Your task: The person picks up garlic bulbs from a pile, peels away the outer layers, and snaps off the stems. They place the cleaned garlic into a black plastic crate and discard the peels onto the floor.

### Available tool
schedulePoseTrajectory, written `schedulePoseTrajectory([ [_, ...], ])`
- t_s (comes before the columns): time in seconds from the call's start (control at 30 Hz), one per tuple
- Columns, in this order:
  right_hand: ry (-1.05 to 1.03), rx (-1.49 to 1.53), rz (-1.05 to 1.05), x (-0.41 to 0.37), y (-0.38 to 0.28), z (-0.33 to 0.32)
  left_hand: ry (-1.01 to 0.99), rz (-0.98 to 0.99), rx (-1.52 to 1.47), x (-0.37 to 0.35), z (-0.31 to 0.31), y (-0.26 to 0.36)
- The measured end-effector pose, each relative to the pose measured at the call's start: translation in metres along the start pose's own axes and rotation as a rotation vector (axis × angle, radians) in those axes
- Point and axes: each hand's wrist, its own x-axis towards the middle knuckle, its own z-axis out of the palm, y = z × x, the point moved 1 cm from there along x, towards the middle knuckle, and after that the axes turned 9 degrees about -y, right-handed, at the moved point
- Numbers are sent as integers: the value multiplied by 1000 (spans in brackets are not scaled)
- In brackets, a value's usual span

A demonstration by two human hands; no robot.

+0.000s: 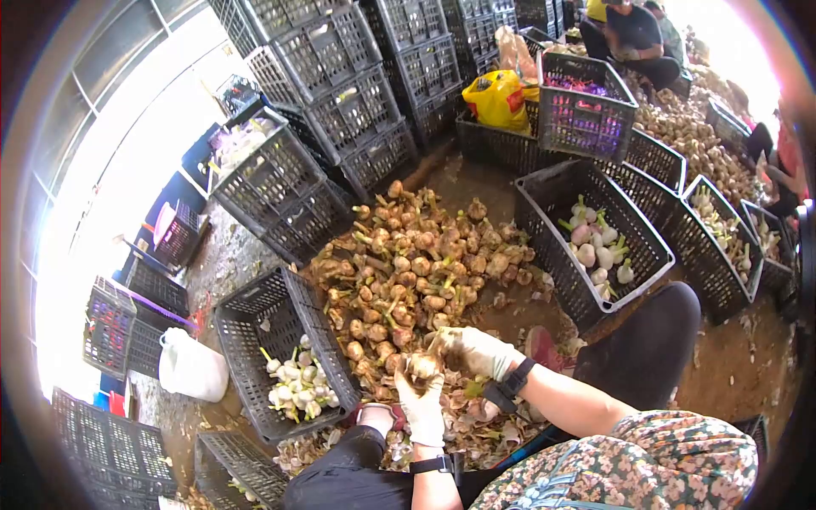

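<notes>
My left hand (pixel 420 410), in a pale glove, is closed around a brown, unpeeled garlic bulb (pixel 422 366) above the front of the pile. Just to its right is my right hand (pixel 478 350), gloved too and soiled at the fingertips. Its fingers are curled close beside the bulb, and what they hold, if anything, is hidden. Ahead of both hands spreads a heap of unpeeled garlic (pixel 416 263) with short stems. Loose papery skins (pixel 463 421) lie below my hands, between my legs.
A black crate (pixel 234 327) with cleaned white garlic stands at left, another such crate (pixel 650 276) at right. Stacked crates (pixel 327 76) rise behind the heap. A white bucket (pixel 194 367) sits far left. Another person (pixel 633 38) sits at the back right beside more garlic.
</notes>
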Motion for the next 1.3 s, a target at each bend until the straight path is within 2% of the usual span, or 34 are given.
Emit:
schedulePoseTrajectory([
  [0.03, 8, -356, -68, -3, -13, 9, 41, 46, 190, -3, -2, 2],
  [0.07, 20, -273, -43, -10, -23, 19, 73, 91, 374, -7, -3, 2],
  [0.1, 41, -626, -263, -13, -22, 25, 126, 106, 424, -12, -5, -3],
  [0.13, 75, -647, -410, -21, -34, 33, 151, -2, -191, -5, -11, -1],
  [0.17, 85, -546, -163, -12, 3, 28, 162, -160, -797, 5, -15, -1],
  [0.2, 219, -264, 16, -18, -12, 38, 51, 41, -273, -1, -23, -14],
  [0.23, 217, -259, -153, -17, -10, 39, -61, 277, 240, -7, -28, -26],
  [0.27, 197, 4, -30, -22, -25, 45, -63, 302, 201, -9, -22, -24],
  [0.3, 140, 79, 84, -25, -32, 44, -53, 330, 165, -13, -16, -13],
  [0.33, 130, 212, 78, -27, -28, 43, -82, 337, 161, -15, -9, -4],
  [0.4, 60, 512, 81, -37, -38, 45, 24, 347, 43, -22, -3, 6],
  [0.5, 112, 414, 51, -30, -22, 42, -80, 431, 212, -13, -14, -1],
  [0.53, 118, 413, 47, -30, -25, 43, 3, 205, -40, -20, -4, 6],
  [0.57, 179, 259, -2, -30, -28, 43, -2, 206, -41, -17, -5, 3],
  [0.6, 238, 107, -48, -31, -31, 43, -36, 283, 217, -17, -1, 7],
  [0.63, 242, 109, -48, -33, -33, 42, -70, 358, 476, -17, 4, 12],
  [0.67, 236, 125, 13, -35, -35, 41, -31, 300, 258, -21, 11, 10],
  [0.7, 230, 140, 73, -36, -35, 40, -32, 300, 259, -20, 8, 7],
  [0.73, 230, 140, 71, -38, -34, 38, -57, 287, 189, -19, 1, 1],
  [0.8, 100, 312, 26, -42, -29, 34, -83, 274, 121, -10, -20, -16],
  [0.83, 99, 312, 26, -45, -30, 32, -164, 275, -13, -1, -34, -31],
  [0.87, 104, 183, -29, -48, -33, 29, -240, 275, -145, 3, -43, -39],
  [0.93, 61, -19, -91, -56, -43, 23, -248, 241, -182, -14, -15, -9],
  [0.97, 47, 37, -46, -60, -50, 23, -257, 211, -222, -30, 15, 20],
  [1.0, 22, -73, -266, -62, -50, 18, 18, 138, -142, -56, 67, 67],
  [1.03, -22, -72, -341, -61, -48, 17, -108, 143, -179, -49, 49, 54],
  [1.07, -53, 43, -395, -60, -41, 16, -131, 141, -195, -43, 35, 43],
  [1.1, -46, 36, -327, -54, -26, 10, -161, 139, -216, -40, 28, 37],
  [1.17, 33, -81, -201, -52, -23, 7, -94, 196, -248, -37, 34, 33],
  [1.23, 60, -2, -161, -56, -48, 24, -180, 362, -40, -35, 31, 30],
  [1.3, 91, 20, -121, -62, -58, 37, -29, 346, 256, -31, 29, 28],
])
